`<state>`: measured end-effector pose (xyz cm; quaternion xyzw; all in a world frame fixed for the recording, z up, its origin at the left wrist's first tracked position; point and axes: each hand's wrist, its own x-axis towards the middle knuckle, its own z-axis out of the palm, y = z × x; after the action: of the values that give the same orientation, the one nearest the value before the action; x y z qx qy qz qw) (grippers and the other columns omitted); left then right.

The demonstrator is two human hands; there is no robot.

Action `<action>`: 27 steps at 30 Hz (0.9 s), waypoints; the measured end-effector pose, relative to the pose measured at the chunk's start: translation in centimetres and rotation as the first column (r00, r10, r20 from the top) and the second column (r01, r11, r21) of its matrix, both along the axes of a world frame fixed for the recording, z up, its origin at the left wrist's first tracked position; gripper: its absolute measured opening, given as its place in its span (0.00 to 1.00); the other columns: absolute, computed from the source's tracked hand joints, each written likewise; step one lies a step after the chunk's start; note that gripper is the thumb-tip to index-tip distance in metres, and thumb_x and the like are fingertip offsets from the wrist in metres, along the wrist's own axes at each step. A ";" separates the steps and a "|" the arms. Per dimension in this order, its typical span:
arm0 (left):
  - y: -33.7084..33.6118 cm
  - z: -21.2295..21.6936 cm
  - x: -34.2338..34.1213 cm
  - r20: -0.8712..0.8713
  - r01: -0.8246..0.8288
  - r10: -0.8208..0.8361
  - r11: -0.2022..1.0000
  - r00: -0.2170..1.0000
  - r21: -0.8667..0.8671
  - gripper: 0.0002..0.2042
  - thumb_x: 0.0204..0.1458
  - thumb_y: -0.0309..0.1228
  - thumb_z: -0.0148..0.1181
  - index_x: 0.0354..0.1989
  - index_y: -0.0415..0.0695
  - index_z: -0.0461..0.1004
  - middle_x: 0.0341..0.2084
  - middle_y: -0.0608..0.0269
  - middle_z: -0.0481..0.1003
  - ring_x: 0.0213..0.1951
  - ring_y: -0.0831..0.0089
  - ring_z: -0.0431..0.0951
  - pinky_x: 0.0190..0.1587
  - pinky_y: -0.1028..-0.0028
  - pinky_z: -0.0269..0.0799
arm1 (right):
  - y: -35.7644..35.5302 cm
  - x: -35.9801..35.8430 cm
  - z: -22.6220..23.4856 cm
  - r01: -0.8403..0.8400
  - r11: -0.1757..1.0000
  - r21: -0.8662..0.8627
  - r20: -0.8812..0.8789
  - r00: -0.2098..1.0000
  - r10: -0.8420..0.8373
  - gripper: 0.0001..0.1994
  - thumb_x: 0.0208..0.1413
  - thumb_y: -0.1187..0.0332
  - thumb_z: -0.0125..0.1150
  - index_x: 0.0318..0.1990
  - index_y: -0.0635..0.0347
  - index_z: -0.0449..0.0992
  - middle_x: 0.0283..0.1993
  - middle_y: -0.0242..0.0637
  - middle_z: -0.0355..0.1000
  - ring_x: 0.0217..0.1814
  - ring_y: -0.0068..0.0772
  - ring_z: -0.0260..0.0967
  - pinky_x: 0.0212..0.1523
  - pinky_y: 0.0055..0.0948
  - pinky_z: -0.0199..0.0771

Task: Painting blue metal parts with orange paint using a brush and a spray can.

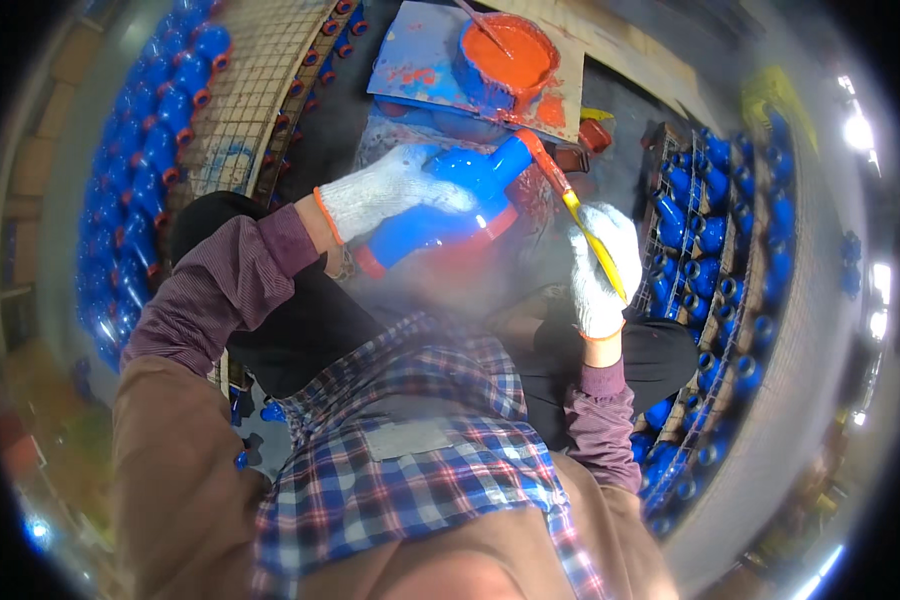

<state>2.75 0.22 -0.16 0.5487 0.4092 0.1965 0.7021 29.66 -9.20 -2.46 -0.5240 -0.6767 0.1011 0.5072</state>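
My left hand (395,192), in a white knit glove with an orange cuff edge, grips a glossy blue hollow-looking piece (440,222) with a narrow neck pointing up and right. Red paint lines the wide lower rim of this piece. In my gloved right hand (606,268) is a paintbrush (596,240) with a yellow handle and a red-coated upper part. Its head meets the end of the neck, where red colour shows. Haze blurs the lower part of the blue piece, so its full shape is hard to tell.
Ahead, a tub of orange-red paint (510,58) with a stick in it rests on a paint-stained board (410,60). Similar blue pieces with red ends crowd the left side (160,150). More blue pieces (705,235) fill wire racks on the right. A red object (595,137) lies beside the board.
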 end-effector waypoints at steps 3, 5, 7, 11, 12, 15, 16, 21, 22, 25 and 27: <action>-0.4 0.0 -0.4 0.179 0.046 -0.017 0.986 0.984 -0.159 0.26 0.53 0.34 0.64 0.59 0.39 0.68 0.46 0.59 0.76 0.45 0.74 0.78 0.47 0.72 0.77 | -0.1 -0.1 -0.2 0.004 1.000 0.013 -0.005 1.000 -0.004 0.15 0.46 0.83 0.69 0.42 0.62 0.80 0.45 0.45 0.76 0.47 0.42 0.75 0.49 0.32 0.75; -0.6 -0.1 -0.7 0.185 0.042 0.005 0.968 0.983 -0.249 0.25 0.56 0.38 0.61 0.60 0.41 0.67 0.46 0.59 0.76 0.43 0.73 0.79 0.46 0.71 0.78 | -0.1 0.0 -0.5 -0.009 0.998 0.059 0.001 1.000 0.009 0.14 0.46 0.83 0.69 0.42 0.62 0.80 0.44 0.45 0.76 0.47 0.41 0.75 0.49 0.32 0.75; -0.9 -0.3 -0.7 0.211 0.045 0.000 0.977 0.978 -0.209 0.25 0.57 0.42 0.58 0.60 0.42 0.67 0.46 0.59 0.76 0.42 0.70 0.79 0.45 0.68 0.79 | -0.1 0.0 -0.8 0.001 0.997 0.072 0.008 1.000 -0.001 0.14 0.46 0.83 0.69 0.42 0.62 0.80 0.44 0.44 0.77 0.47 0.40 0.75 0.49 0.32 0.75; -1.1 -0.8 -0.9 0.260 -0.061 0.160 0.934 0.952 -0.351 0.25 0.58 0.42 0.59 0.61 0.44 0.66 0.46 0.56 0.76 0.42 0.66 0.80 0.44 0.66 0.80 | 0.1 0.1 -1.4 0.024 0.999 0.047 0.009 1.000 -0.025 0.12 0.49 0.83 0.67 0.42 0.64 0.80 0.42 0.42 0.78 0.46 0.37 0.76 0.49 0.30 0.75; -0.9 -0.8 -0.9 0.307 -0.077 0.202 0.924 0.930 -0.375 0.25 0.58 0.42 0.60 0.61 0.44 0.66 0.46 0.56 0.76 0.41 0.65 0.80 0.44 0.65 0.80 | 0.2 0.1 -1.5 0.057 0.998 -0.026 -0.041 0.997 -0.058 0.12 0.50 0.83 0.66 0.42 0.64 0.80 0.41 0.42 0.78 0.45 0.36 0.76 0.49 0.29 0.74; -0.4 -0.7 -1.2 0.311 -0.120 0.226 0.938 0.923 -0.327 0.25 0.58 0.41 0.60 0.60 0.44 0.66 0.45 0.56 0.76 0.42 0.65 0.80 0.44 0.65 0.80 | 0.0 0.0 -1.3 0.102 0.994 -0.036 -0.113 0.988 -0.106 0.11 0.52 0.83 0.64 0.43 0.65 0.79 0.42 0.42 0.78 0.45 0.35 0.76 0.48 0.28 0.74; -0.1 -0.5 -1.2 0.316 -0.134 0.233 0.943 0.920 -0.304 0.24 0.57 0.39 0.61 0.59 0.42 0.66 0.45 0.58 0.75 0.43 0.67 0.79 0.45 0.66 0.80 | -0.1 0.0 -1.1 0.120 0.992 -0.037 -0.104 0.987 -0.123 0.10 0.54 0.82 0.63 0.43 0.66 0.78 0.42 0.42 0.77 0.45 0.34 0.75 0.48 0.28 0.74; 0.1 1.1 -1.9 0.409 -0.262 0.300 0.954 0.862 -0.148 0.25 0.53 0.29 0.65 0.59 0.40 0.66 0.47 0.61 0.75 0.46 0.71 0.78 0.50 0.69 0.77 | -0.5 -0.3 0.5 0.112 0.991 -0.074 -0.157 0.980 -0.122 0.11 0.55 0.83 0.60 0.46 0.67 0.77 0.44 0.40 0.76 0.48 0.32 0.73 0.52 0.27 0.71; 0.1 1.6 -2.1 0.421 -0.294 0.298 0.953 0.857 -0.075 0.25 0.52 0.28 0.66 0.59 0.40 0.66 0.47 0.62 0.75 0.47 0.71 0.77 0.50 0.69 0.77 | -0.4 -0.3 0.9 0.104 0.994 -0.044 -0.103 0.989 -0.108 0.11 0.55 0.84 0.60 0.46 0.67 0.77 0.44 0.40 0.75 0.48 0.32 0.73 0.52 0.27 0.70; -0.1 2.6 -2.9 0.433 -0.396 0.348 0.918 0.831 0.023 0.28 0.48 0.29 0.70 0.58 0.40 0.67 0.48 0.62 0.74 0.47 0.72 0.77 0.51 0.69 0.76 | 0.1 -0.6 2.3 0.099 0.995 0.022 0.002 0.995 -0.099 0.13 0.53 0.85 0.60 0.46 0.66 0.77 0.43 0.42 0.75 0.45 0.34 0.73 0.50 0.28 0.71; 0.2 3.2 -3.5 0.444 -0.466 0.394 0.883 0.805 0.062 0.30 0.46 0.29 0.72 0.57 0.40 0.67 0.48 0.62 0.74 0.48 0.72 0.77 0.51 0.69 0.76 | 0.7 -0.8 3.3 0.059 0.992 0.114 0.147 0.986 -0.075 0.14 0.53 0.85 0.60 0.47 0.64 0.78 0.42 0.43 0.75 0.44 0.36 0.73 0.48 0.29 0.72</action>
<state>-0.76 0.40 3.03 0.4433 0.3448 0.4973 0.6612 28.87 -8.50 0.89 -0.5241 -0.6998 0.0067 0.4854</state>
